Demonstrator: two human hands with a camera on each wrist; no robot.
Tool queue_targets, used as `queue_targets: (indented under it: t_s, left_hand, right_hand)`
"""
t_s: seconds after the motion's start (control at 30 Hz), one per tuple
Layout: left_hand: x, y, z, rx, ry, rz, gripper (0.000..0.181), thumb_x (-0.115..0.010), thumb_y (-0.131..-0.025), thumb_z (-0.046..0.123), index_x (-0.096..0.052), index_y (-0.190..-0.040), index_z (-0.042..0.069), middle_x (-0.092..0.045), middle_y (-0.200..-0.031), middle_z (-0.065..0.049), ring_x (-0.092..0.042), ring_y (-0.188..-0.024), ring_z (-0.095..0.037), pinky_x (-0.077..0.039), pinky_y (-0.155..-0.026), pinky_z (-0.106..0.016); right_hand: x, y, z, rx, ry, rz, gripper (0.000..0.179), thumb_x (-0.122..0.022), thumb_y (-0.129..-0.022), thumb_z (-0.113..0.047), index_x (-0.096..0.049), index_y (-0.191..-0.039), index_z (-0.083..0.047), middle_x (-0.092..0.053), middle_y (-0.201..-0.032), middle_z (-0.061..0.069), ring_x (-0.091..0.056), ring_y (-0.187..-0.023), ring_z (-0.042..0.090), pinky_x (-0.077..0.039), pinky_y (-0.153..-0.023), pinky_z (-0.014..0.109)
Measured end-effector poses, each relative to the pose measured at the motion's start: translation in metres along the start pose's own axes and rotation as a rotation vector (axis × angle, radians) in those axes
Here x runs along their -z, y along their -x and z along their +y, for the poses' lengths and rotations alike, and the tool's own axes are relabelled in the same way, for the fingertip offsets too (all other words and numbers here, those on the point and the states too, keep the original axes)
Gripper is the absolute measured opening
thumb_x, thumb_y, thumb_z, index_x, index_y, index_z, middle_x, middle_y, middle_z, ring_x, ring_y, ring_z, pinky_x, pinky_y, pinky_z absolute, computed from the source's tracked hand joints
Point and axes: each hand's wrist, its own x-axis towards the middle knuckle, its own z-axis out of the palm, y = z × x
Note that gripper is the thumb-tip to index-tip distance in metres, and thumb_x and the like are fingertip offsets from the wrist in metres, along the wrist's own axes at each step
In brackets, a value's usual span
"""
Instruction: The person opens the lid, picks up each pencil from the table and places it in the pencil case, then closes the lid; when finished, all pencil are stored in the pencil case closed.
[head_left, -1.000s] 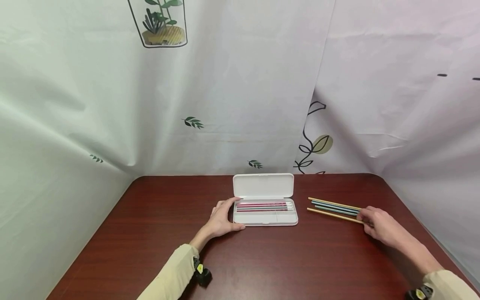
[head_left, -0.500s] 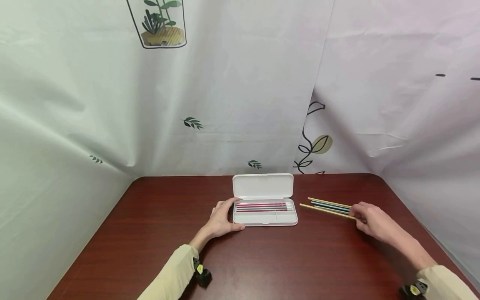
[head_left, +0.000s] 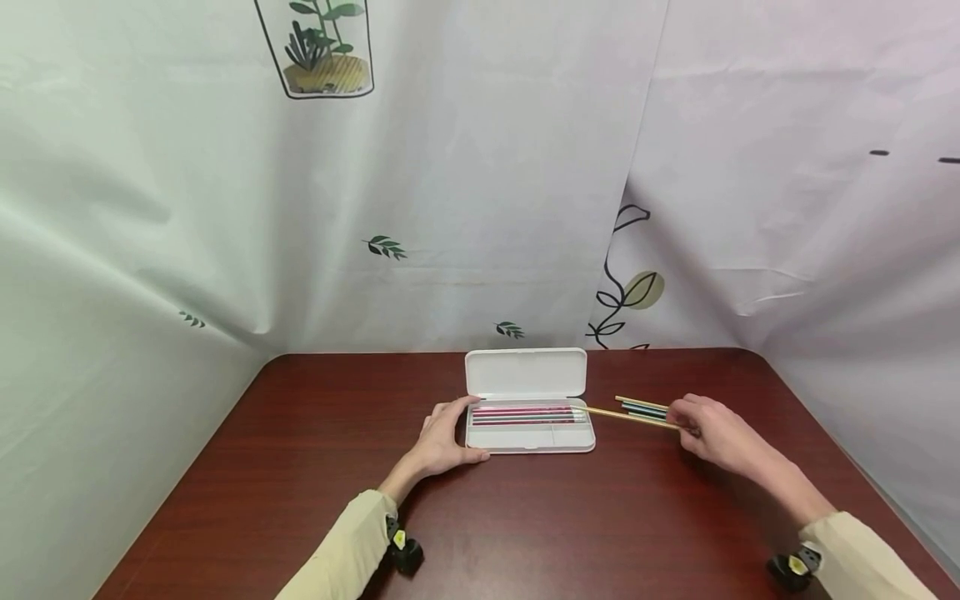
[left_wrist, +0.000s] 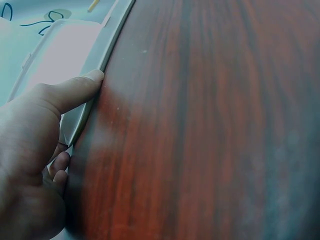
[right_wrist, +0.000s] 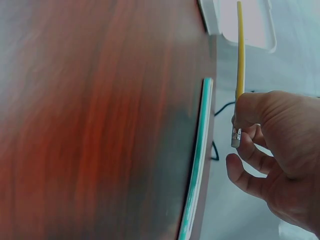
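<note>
A white pencil case [head_left: 513, 437] lies with its lid raised at the back, several pink and grey pencils [head_left: 521, 414] in its long rear compartment. My left hand [head_left: 442, 437] holds the case's left end, thumb along the front edge and fingers at the rear corner. Between thumb and fingers, my right hand [head_left: 720, 433] pinches a yellow pencil [head_left: 630, 417] near its eraser end. That pencil points left, and its far end overlaps the right end of the case. In the right wrist view, the metal eraser band [right_wrist: 236, 136] shows below the thumb.
To the right of the case, several dark green pencils [head_left: 641, 409] and another yellow pencil [head_left: 630, 401] lie together on the brown table [head_left: 570, 517], partly hidden behind my right hand. A pale printed curtain [head_left: 480, 167] hangs behind the table.
My right hand has moved left with the yellow pencil, away from the pencils on the table, bringing its far end to the case. My left hand stays at the case.
</note>
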Motion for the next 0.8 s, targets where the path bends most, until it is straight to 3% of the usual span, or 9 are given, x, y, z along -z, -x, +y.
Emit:
queue_targets:
  t_s: [0.23, 0.8]
  left_hand:
    - [0.000, 0.000, 0.000, -0.004, 0.000, -0.001, 0.086, -0.091, -0.069, 0.029, -0.050, -0.143, 0.011, -0.057, -0.135, -0.009, -0.043, -0.124, -0.032, -0.030, -0.098, -0.052]
    - [0.001, 0.001, 0.001, 0.001, 0.003, -0.003, 0.086, -0.091, -0.069, 0.029, -0.050, -0.143, 0.011, -0.057, -0.135, -0.010, -0.042, -0.124, -0.032, -0.030, -0.097, -0.052]
  right_hand:
    - [-0.010, -0.022, -0.013, 0.046, -0.037, -0.004, 0.031, -0.072, -0.069, 0.009, -0.063, -0.085, -0.017, -0.050, -0.081, -0.012, -0.047, -0.070, 0.006, -0.042, -0.059, 0.029]
    - [-0.031, -0.058, -0.037, 0.012, -0.092, -0.096, 0.025, -0.070, -0.076, 0.006, -0.065, -0.086, -0.016, -0.052, -0.081, -0.010, -0.049, -0.073, 0.010, -0.044, -0.061, 0.030]
